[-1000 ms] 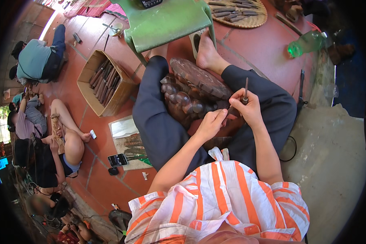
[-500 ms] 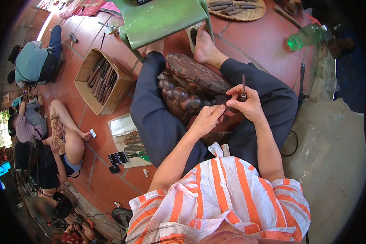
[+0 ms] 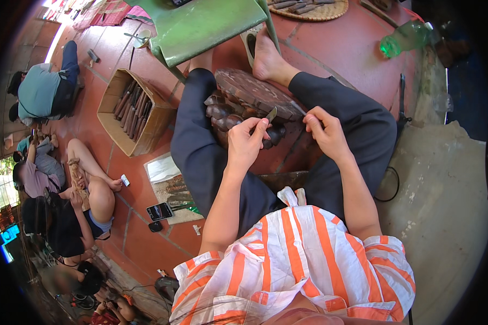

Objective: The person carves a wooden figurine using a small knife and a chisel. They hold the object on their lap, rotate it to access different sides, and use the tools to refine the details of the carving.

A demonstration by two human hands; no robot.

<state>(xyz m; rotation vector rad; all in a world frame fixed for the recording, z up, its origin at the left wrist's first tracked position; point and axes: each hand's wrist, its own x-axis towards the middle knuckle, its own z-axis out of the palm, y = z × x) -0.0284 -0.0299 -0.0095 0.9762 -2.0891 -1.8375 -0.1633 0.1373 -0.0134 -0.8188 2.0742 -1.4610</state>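
Between my legs a dark carved wooden piece [image 3: 257,93] lies tilted, with a round patterned face and rounded knobs below it. My left hand [image 3: 245,143] is closed in a pinch over the knobs, and a small flat greenish-grey piece [image 3: 272,114] sticks up from its fingertips. My right hand [image 3: 329,135] is closed at the right edge of the carving. From its fingers a slim metal tool [image 3: 298,107] points up and left toward the round face; the rest is hidden in the hand.
A green plastic stool [image 3: 211,32] stands ahead of my feet. To the left are a cardboard box [image 3: 138,142] of wooden-handled tools, a phone [image 3: 160,210] and several seated people. A green bottle [image 3: 404,42] and a woven tray [image 3: 314,15] lie at the far right.
My hands have parted: the left moved left and up with the flat piece now showing. The right hand's slim tool has swung from upright to pointing up-left at the carving.
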